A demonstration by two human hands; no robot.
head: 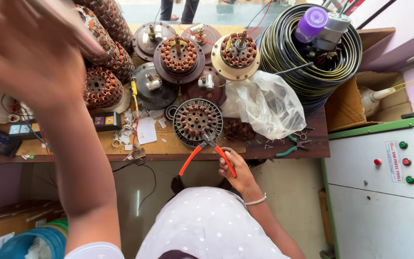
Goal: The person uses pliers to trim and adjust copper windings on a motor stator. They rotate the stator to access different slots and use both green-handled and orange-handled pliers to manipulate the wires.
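The right hand (233,168) clenches orange pliers (207,151) at a stator (197,120) on the bench (168,146). The left hand (29,48) hovers blurred, spread open and empty, blocking the coils (104,86) behind.

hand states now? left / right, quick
Left hand: raised close to the camera, blurred, open, holding nothing visible.
Right hand: closed on one handle of the orange-handled pliers, jaws at the round motor stator.

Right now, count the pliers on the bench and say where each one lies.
2. The orange-handled pliers are in the right hand, nose against the round metal motor core at the bench edge. The green-handled pliers lie right of them, below the plastic bag. Clutter may hide others.
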